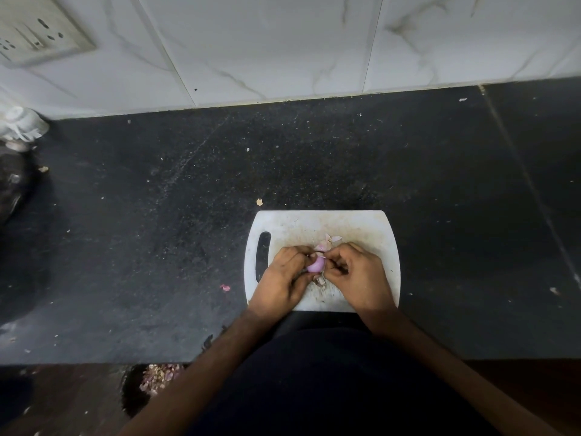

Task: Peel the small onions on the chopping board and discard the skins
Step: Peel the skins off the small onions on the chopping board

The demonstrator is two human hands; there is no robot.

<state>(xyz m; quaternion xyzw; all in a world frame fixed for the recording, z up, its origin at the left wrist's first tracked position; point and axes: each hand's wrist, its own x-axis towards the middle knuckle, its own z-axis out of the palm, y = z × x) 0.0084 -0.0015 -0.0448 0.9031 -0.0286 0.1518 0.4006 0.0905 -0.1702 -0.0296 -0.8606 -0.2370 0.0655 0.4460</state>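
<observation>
A white chopping board [361,225] with a slot handle on its left lies on the black counter. Over its middle, my left hand [283,278] grips a small pink onion [316,265], mostly peeled and glossy. My right hand [355,275] pinches a strip of onion skin [320,254] at the onion's top, between thumb and fingers. Loose pink skins [328,242] lie on the board just beyond my fingers, and more skin scraps [320,281] lie under my hands.
A dark bin or bag holding onion skins [158,377] sits below the counter's front edge at the left. A pink skin scrap [225,287] lies on the counter left of the board. Dark objects [12,184] stand at the far left. The tiled wall [283,42] rises behind.
</observation>
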